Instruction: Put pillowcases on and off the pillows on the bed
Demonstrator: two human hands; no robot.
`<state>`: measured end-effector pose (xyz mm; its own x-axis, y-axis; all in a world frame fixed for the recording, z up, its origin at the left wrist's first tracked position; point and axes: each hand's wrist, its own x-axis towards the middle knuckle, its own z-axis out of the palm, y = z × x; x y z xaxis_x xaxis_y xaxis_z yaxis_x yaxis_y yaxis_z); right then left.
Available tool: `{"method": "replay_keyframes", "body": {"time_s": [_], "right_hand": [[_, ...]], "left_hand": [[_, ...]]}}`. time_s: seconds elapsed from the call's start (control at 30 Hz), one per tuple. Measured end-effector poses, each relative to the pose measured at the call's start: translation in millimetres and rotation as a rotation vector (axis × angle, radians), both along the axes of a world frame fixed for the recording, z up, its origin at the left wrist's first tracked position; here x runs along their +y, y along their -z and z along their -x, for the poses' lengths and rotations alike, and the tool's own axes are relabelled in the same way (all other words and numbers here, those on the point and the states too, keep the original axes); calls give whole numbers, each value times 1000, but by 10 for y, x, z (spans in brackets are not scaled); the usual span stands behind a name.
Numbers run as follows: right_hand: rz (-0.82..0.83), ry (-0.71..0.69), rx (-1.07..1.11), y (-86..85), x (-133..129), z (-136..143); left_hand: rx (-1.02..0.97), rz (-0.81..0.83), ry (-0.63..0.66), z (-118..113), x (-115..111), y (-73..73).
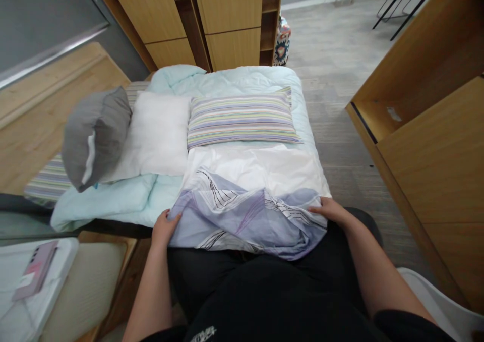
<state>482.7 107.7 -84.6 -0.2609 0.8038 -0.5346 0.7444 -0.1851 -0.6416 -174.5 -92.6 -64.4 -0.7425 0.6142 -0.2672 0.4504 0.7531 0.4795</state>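
Left hand [163, 229] and right hand [336, 212]: fingers [321, 208] pinching opposite side edges of the patterned cloth [223, 218], which lies between lap [200, 266] and quilt [121, 198]. Uneven pull could skew it; a slack grip could let the loose folds slide lapward. Pillows [242, 120] on quilt, phone [38, 271] on white table [68, 251], wooden cabinets [230, 9], grey floor [328, 79].
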Motion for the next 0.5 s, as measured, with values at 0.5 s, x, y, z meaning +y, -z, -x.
{"method": "replay_keyframes", "body": {"time_s": [0.5], "right_hand": [[346, 455, 710, -447, -812, -122]], "left_hand": [[130, 21, 141, 270, -62, -750]]}}
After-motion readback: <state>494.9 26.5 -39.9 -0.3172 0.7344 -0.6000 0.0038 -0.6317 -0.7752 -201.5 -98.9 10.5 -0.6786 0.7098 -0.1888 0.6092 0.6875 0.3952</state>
